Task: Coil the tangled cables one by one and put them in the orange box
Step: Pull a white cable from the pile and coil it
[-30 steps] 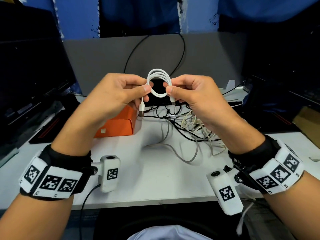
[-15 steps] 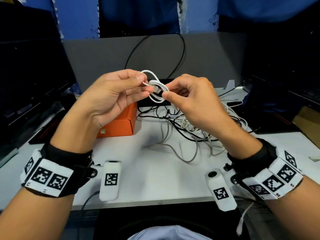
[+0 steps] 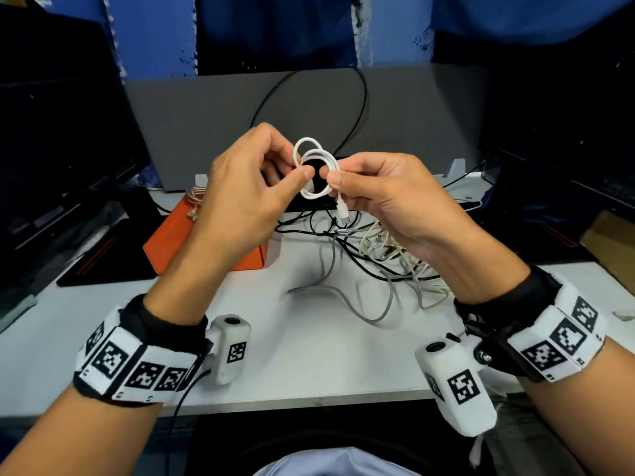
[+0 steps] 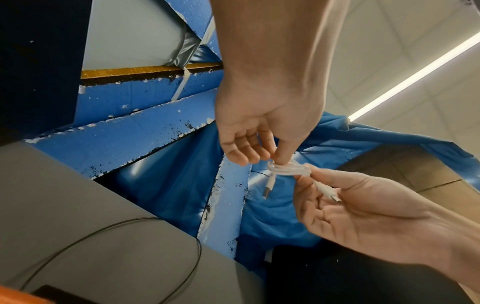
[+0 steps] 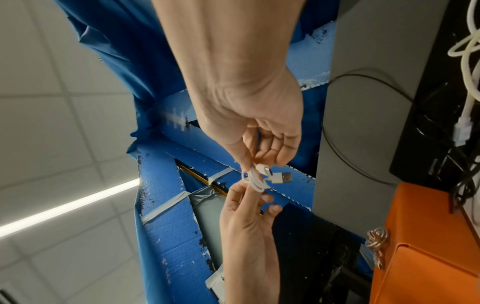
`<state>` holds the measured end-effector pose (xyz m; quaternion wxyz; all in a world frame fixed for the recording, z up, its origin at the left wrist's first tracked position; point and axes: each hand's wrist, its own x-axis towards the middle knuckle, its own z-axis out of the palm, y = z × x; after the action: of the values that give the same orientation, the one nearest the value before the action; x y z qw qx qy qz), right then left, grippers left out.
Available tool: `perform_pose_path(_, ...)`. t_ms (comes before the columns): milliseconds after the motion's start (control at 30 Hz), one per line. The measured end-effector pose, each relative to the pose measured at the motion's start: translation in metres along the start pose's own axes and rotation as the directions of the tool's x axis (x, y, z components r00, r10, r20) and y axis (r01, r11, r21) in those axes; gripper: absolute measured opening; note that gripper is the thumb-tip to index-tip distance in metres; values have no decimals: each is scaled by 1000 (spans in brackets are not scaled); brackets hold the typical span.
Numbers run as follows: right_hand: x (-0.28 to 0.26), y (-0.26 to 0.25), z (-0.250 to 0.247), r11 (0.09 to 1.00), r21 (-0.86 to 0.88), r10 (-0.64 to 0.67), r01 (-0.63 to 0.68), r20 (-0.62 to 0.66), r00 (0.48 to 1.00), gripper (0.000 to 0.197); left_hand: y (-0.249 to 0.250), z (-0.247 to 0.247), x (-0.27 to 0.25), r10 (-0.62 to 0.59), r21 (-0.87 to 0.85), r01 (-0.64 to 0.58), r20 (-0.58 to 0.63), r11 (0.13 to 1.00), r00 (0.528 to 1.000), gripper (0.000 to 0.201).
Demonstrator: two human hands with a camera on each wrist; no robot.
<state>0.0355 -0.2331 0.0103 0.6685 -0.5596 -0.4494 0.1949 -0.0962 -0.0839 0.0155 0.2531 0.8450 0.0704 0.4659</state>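
A short white cable [image 3: 314, 173], wound into a small coil, is held up above the table between both hands. My left hand [image 3: 299, 168] pinches the coil's left side with thumb and fingers. My right hand [image 3: 338, 182] pinches its right side, and a small plug [image 3: 344, 214] hangs below that thumb. In the left wrist view the white cable [image 4: 288, 169] shows a USB plug [image 4: 267, 189] dangling free. The right wrist view shows the same coil [image 5: 255, 181]. The orange box [image 3: 178, 242] sits on the table under my left hand. A tangle of cables [image 3: 371, 249] lies under my right hand.
A coiled braided cable [image 3: 196, 197] lies at the orange box's far edge, and the braided cable [image 5: 376, 240] also shows in the right wrist view. A grey panel [image 3: 206, 108] stands behind the white table [image 3: 309, 355]. Dark monitors flank both sides.
The hands closed together over the coil, then parted slightly. One loop now sticks out at the coil's upper left, and a plug hangs below my right thumb.
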Motion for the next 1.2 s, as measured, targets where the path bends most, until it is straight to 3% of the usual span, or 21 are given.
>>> perform_pose_path(67,-1,0,0,999,31,14,-15,14,1000,8,-4,4,0,-38,-29,38,22,999,999,18)
perform_pose_path(167,-2,1,2,1000,19,7,-7,32,999,9,-7,7,0,-114,-248,161,193,955,975,34)
perform_pose_path(300,-4,-1,4,1000,-17,-14,15,50,999,9,0,6,-1,-64,-388,203,343,899,937,44)
perform_pose_path(467,-4,-5,-2,986,-151,-73,75,17,997,8,6,5,-2,-125,-350,263,371,899,920,22)
perform_pose_path(567,-4,-9,-4,983,-169,-75,77,16,997,9,10,2,-4,-84,-404,249,383,880,920,36)
perform_pose_path(733,-4,-11,-8,982,-166,-82,87,34,996,9,8,0,-3,-15,-359,118,276,926,961,26)
perform_pose_path(867,-3,-13,-16,975,-203,-64,88,123,990,13,9,3,-5,-7,-323,91,252,942,968,21)
perform_pose_path(967,-4,-19,-23,917,-377,-73,132,167,983,18,9,6,-5,-14,-305,87,233,948,972,21)
perform_pose_path(1100,-6,-25,-29,748,-641,-117,174,131,984,17,10,10,-6,-29,-319,103,226,942,974,23)
perform_pose_path(1200,-4,-21,-26,653,-728,-259,209,45,965,10,15,12,-6,-39,-371,118,212,921,976,22)
